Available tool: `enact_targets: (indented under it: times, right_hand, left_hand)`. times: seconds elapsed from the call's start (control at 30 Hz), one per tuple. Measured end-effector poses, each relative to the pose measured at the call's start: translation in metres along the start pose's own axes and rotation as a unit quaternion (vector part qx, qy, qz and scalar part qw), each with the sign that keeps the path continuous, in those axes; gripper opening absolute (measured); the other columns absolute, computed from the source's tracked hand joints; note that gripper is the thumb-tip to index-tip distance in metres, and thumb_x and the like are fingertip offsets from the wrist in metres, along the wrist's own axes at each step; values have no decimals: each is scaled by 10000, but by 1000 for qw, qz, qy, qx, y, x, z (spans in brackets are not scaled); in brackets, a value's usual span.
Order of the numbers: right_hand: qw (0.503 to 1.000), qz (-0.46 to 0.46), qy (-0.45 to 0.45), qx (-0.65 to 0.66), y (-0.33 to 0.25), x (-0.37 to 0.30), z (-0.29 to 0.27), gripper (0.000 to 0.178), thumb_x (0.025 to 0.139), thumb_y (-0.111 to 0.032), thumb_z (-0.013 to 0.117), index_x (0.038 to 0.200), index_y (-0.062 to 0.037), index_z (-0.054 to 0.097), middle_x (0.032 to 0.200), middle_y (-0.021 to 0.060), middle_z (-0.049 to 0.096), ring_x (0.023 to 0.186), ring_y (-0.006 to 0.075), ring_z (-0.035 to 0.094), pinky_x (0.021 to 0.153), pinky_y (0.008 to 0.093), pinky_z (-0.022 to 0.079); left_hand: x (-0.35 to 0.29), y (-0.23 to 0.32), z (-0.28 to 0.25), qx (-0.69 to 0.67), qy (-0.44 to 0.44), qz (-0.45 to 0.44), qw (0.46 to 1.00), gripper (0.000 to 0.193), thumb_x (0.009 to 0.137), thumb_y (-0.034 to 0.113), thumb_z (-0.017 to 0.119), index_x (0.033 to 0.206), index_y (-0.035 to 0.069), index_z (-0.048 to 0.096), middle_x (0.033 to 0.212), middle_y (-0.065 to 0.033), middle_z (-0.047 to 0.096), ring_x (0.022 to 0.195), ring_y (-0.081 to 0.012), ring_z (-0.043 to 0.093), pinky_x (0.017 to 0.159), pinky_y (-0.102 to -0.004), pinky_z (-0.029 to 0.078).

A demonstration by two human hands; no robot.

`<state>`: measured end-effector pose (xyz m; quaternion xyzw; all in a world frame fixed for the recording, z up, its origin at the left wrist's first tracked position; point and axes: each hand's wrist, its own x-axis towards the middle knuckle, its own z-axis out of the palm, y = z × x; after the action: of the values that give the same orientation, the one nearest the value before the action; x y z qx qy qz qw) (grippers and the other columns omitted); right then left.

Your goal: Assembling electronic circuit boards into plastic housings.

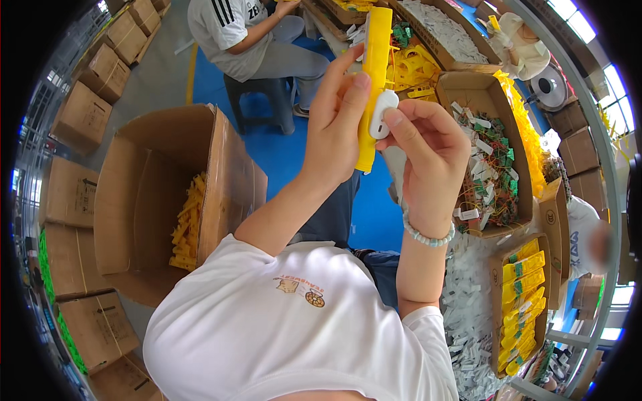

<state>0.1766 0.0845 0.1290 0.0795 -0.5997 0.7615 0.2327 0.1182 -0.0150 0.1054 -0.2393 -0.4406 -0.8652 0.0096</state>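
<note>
My left hand point(336, 115) is closed round a long yellow plastic housing point(378, 50), held upright in front of me. Thumb and fingers of my right hand point(428, 144) pinch a small white oval plastic piece point(384, 112) with a dark slot in it. That white piece lies against the right side of the housing, partly covered by my fingertips. Whether the two parts are joined, I cannot tell. A beaded bracelet point(428, 238) circles my right wrist.
An open carton point(231, 184) with yellow plastic parts stands left. On the right are a cardboard tray point(457, 87) of green boards and wires, loose white pieces point(471, 301) and a box point(496, 304) of yellow items. Ahead, a person point(251, 40) sits on a stool point(257, 103).
</note>
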Motion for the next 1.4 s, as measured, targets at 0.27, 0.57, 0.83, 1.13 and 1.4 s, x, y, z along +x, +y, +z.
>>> enact_targets:
  times: [0.27, 0.57, 0.83, 1.13, 1.4]
  right_hand:
    - [1000, 12, 18, 0, 7, 3, -1, 91, 830, 31, 666, 901, 83, 642, 820, 99, 663, 686, 130, 632, 581, 245, 552]
    - [999, 0, 48, -14, 8, 1, 5, 91, 819, 27, 676, 887, 80, 647, 783, 95, 663, 656, 122, 627, 562, 230, 534]
    - [999, 5, 39, 1, 6, -2, 4, 89, 818, 20, 677, 876, 77, 641, 762, 90, 656, 612, 120, 607, 525, 225, 489]
    - [999, 42, 25, -20, -1, -4, -9, 60, 816, 22, 675, 836, 57, 630, 713, 58, 636, 565, 88, 573, 493, 209, 445]
    - [990, -6, 11, -139, 6, 0, -22, 103, 811, 3, 683, 910, 26, 667, 796, 53, 629, 585, 77, 549, 515, 214, 441]
  left_hand:
    - [2, -2, -6, 42, -7, 12, 999, 439, 996, 225, 499, 1386, 35, 428, 937, -42, 591, 760, -57, 579, 620, -193, 467]
    - [1, -7, -4, -21, 10, -3, 1000, 446, 997, 217, 497, 1391, 19, 426, 1070, -58, 614, 802, -52, 579, 662, -194, 474]
    - [-6, -5, 1, -61, 26, -13, 998, 436, 1008, 210, 467, 1398, 21, 419, 1115, -50, 611, 838, -51, 578, 686, -199, 482]
    - [-13, -22, 3, -2, 2, -28, 1000, 415, 1036, 261, 359, 1381, 38, 415, 952, -75, 626, 716, -73, 592, 554, -192, 488]
    - [-1, -37, 3, -98, -33, -79, 991, 419, 1022, 324, 380, 1319, 34, 437, 1065, -101, 626, 876, -140, 636, 718, -256, 541]
